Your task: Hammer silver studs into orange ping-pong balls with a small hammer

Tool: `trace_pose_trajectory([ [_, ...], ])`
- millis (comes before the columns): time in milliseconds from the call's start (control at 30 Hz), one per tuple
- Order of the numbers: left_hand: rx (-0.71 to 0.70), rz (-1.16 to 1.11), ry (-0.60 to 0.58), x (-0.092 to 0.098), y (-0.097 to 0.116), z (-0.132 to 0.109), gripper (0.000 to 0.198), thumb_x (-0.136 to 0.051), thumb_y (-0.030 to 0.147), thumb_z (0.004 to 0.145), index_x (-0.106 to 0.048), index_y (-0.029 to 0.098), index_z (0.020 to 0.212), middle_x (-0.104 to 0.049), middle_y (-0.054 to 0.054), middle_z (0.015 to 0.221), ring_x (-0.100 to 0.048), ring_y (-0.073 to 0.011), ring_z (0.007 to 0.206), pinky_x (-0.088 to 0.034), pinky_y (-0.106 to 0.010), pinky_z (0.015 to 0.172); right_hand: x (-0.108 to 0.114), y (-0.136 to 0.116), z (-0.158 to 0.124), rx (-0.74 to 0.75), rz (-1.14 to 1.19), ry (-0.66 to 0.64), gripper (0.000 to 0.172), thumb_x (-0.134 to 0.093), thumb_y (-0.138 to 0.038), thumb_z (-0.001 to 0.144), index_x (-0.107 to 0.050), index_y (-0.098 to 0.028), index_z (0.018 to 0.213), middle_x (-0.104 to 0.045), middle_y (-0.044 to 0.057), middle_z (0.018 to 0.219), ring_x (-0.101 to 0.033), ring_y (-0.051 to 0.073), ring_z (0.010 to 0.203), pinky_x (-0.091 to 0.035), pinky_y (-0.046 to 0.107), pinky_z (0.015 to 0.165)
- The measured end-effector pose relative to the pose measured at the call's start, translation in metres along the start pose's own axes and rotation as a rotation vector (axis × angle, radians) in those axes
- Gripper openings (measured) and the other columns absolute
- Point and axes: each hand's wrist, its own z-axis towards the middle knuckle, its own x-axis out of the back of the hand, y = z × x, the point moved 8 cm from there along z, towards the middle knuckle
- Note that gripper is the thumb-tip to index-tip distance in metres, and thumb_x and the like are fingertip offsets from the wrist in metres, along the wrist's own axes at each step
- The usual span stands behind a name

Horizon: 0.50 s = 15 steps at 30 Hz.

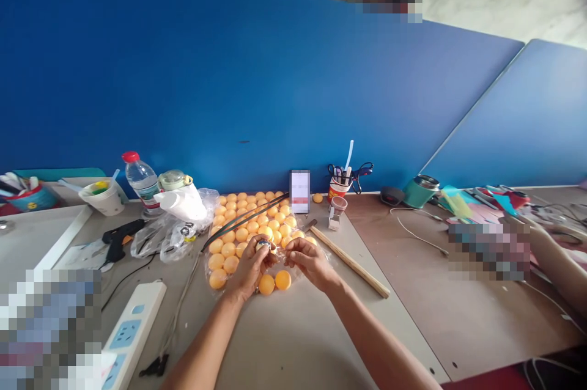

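My left hand (250, 266) is closed around a small, round, shiny silvery object (263, 245), too small to name. Close by on the right, my right hand (312, 261) has its fingers pinched together; whatever they hold, if anything, is hidden. Both hands are over the near edge of a clear plastic bag of orange ping-pong balls (228, 249), laid out in rows. Two orange balls, one on the left (266, 284) and one on the right (283, 280), are between my wrists. A dark strap (247, 214) lies across the bag.
A wooden-handled hammer (353, 263) lies right of my right hand. Behind stand a phone (299, 191) and a cup of pens and scissors (340, 185). At left are a power strip (135, 332), glue gun (121, 238) and bottle (142, 181). Another person's arm (554, 261) reaches in at right.
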Motion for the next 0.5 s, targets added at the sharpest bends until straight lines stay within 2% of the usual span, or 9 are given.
trace_pose_trajectory([
  [200, -0.024, -0.014, 0.021, 0.006, -0.001, 0.001, 0.037, -0.075, 0.033, 0.072, -0.051, 0.022, 0.099, -0.062, 0.004, 0.082, -0.055, -0.0079, 0.061, -0.043, -0.023, 0.061, 0.013, 0.004, -0.001, 0.056, -0.396, 0.1, 0.009, -0.067, -0.024, 0.072, -0.061, -0.02, 0.077, -0.056, -0.004, 0.061, -0.048, 0.011, 0.053, -0.038, 0.026, 0.053],
  [267, -0.024, -0.018, 0.028, 0.008, 0.0, 0.002, 0.04, -0.076, 0.033, 0.07, -0.051, 0.022, 0.1, -0.062, 0.004, 0.082, -0.055, -0.0081, 0.06, -0.043, -0.022, 0.06, 0.012, 0.003, 0.001, 0.081, -0.571, 0.123, 0.005, -0.063, -0.019, 0.072, -0.061, -0.022, 0.076, -0.057, -0.004, 0.063, -0.049, 0.012, 0.054, -0.039, 0.026, 0.054],
  [400, -0.027, -0.011, 0.063, 0.01, 0.001, 0.003, 0.04, -0.077, 0.033, 0.068, -0.052, 0.021, 0.097, -0.062, 0.004, 0.08, -0.055, -0.009, 0.06, -0.044, -0.023, 0.059, -0.005, -0.01, -0.003, 0.257, -0.916, 0.087, 0.018, -0.053, -0.008, 0.075, -0.063, -0.021, 0.079, -0.065, 0.002, 0.08, -0.058, 0.018, 0.076, -0.043, 0.03, 0.07],
  [500, -0.029, 0.019, 0.086, 0.011, 0.002, 0.003, 0.04, -0.077, 0.036, 0.067, -0.053, 0.021, 0.095, -0.062, 0.002, 0.081, -0.056, -0.0099, 0.059, -0.046, -0.024, 0.058, -0.014, -0.012, -0.006, 0.305, -1.075, 0.022, 0.023, -0.048, -0.006, 0.079, -0.065, -0.021, 0.083, -0.063, 0.006, 0.085, -0.058, 0.02, 0.08, -0.042, 0.03, 0.07],
])
